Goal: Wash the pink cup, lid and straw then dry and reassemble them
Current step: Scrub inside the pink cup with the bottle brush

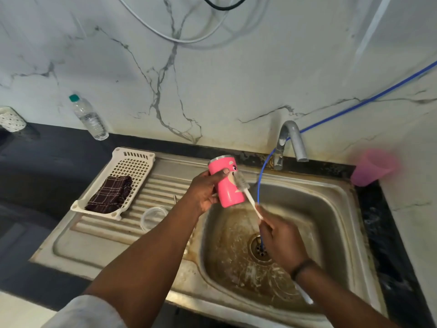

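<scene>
Item: pink cup (228,183), held over the sink (335,209); my left hand (205,190) has its grip wrapped round the cup wall. Item: bottle brush (243,185), bristles against the cup's outside; right hand (281,240) grip closed on its handle. Risk, as I judge it: a wet cup could slip under brush pressure and drop into the basin.

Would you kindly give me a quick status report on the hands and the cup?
Left hand grips pink cup over sink. Right hand holds bottle brush, bristles against cup's outside. Nothing obstructing.
</scene>
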